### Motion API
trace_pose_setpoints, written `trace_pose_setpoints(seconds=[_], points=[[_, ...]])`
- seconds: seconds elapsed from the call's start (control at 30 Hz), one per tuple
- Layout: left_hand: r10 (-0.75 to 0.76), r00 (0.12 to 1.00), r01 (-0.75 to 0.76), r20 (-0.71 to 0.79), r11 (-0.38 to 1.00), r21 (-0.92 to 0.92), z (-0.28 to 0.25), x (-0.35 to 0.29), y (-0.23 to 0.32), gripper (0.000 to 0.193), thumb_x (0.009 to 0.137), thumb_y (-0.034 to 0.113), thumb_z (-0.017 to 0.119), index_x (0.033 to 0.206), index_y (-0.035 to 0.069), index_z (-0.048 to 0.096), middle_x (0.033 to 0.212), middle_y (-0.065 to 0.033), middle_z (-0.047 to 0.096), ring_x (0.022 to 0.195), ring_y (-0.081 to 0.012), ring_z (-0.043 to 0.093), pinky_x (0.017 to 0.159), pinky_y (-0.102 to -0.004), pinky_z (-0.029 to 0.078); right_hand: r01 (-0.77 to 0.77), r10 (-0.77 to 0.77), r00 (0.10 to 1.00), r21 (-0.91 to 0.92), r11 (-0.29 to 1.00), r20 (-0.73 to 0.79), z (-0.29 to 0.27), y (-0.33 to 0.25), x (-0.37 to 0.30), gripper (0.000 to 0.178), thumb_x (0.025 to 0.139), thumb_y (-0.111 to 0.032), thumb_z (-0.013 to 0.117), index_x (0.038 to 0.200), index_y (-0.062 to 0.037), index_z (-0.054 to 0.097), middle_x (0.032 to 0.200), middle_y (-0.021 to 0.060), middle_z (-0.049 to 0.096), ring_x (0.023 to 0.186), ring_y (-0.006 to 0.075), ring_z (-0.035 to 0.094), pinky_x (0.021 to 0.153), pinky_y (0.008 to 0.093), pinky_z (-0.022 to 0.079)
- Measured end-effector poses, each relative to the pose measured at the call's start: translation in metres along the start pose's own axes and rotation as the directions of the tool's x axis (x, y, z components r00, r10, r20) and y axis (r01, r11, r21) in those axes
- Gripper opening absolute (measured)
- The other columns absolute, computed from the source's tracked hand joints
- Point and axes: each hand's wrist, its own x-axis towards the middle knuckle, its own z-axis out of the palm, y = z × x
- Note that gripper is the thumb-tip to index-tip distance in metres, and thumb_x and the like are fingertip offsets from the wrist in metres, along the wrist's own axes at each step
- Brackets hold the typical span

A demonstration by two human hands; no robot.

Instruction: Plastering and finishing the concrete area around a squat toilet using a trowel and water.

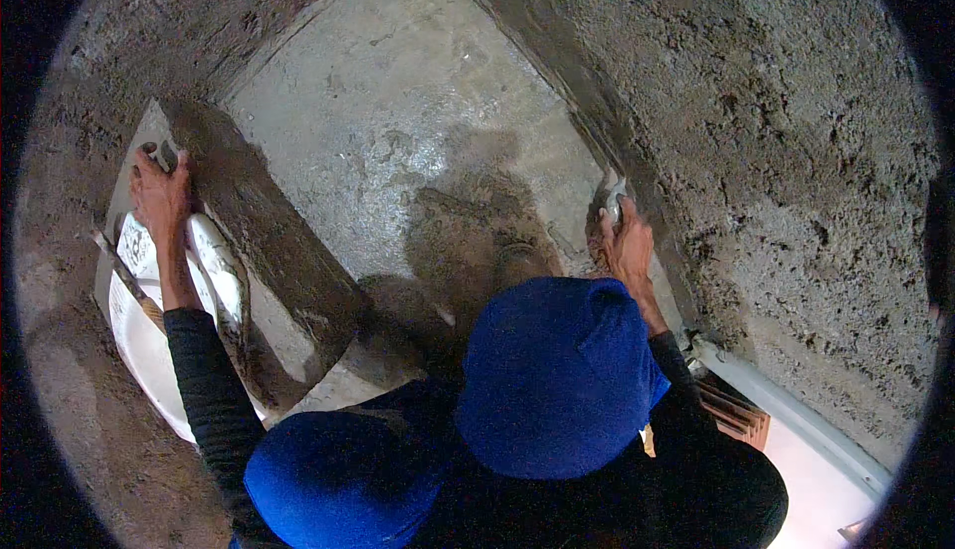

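My left hand [161, 191] rests on the grey top of a low ledge [127, 186], with fingers bent and apart, holding nothing I can see. Just below that wrist lies a white basin [139, 350], smeared with grey mortar. A brush with a wooden handle [124, 275] lies across it, partly behind my forearm. At the foot of the right wall, my right hand [629, 243] is closed around a small shiny grey tool [615, 199] with a narrow tip. The fingers cover most of it, so its kind is unclear.
A wet grey cement floor [398, 82] spreads ahead, with a darker patch of mortar [477, 221]. Rough plastered walls [796, 121] meet at the far corner. My blue-covered knees [557, 380] take up the near middle. A pale pipe-like bar [786, 410] and brown slats [731, 415] stand lower right.
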Motion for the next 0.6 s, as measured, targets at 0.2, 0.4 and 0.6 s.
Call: trace_pose_setpoints(seconds=[0.2,0.4,0.6], points=[[-0.043,0.997,0.043,0.07,0.999,-0.007,-0.006,-0.003,0.007,0.073,0.085,0.062,0.063,0.139,0.016,0.047,0.135,-0.0182,0.055,0.127,-0.0425,0.05,0.097,-0.0629,0.038,0.023,-0.023,0.999,-0.01,1.0,-0.046,-0.023,-0.022,0.01,0.038,0.094,-0.029,0.064,0.122,-0.0036,0.059,0.088,0.0283,0.068,0.08,0.0477,0.065,0.072,0.053,0.05],[-0.018,0.998,0.02,0.055,0.999,-0.041,-0.012,0.001,0.009,0.075,0.084,0.061,0.065,0.138,0.013,0.048,0.136,-0.0196,0.055,0.128,-0.0428,0.05,0.097,-0.0618,0.039,0.081,-0.08,0.993,0.011,0.997,-0.089,-0.045,-0.026,0.006,0.035,0.094,-0.028,0.063,0.121,-0.005,0.059,0.081,0.0254,0.067,0.068,0.0396,0.066,0.063,0.0481,0.049],[-0.029,0.994,0.033,0.108,0.999,-0.039,-0.018,-0.001,0.017,0.074,0.084,0.059,0.066,0.137,0.011,0.048,0.136,-0.0223,0.055,0.127,-0.0443,0.051,0.097,-0.061,0.041,0.233,-0.189,0.935,0.119,0.965,-0.299,-0.065,-0.036,-0.004,0.03,0.095,-0.021,0.066,0.119,-0.0042,0.06,0.079,0.0166,0.065,0.06,0.024,0.056,0.059,0.0378,0.048]])
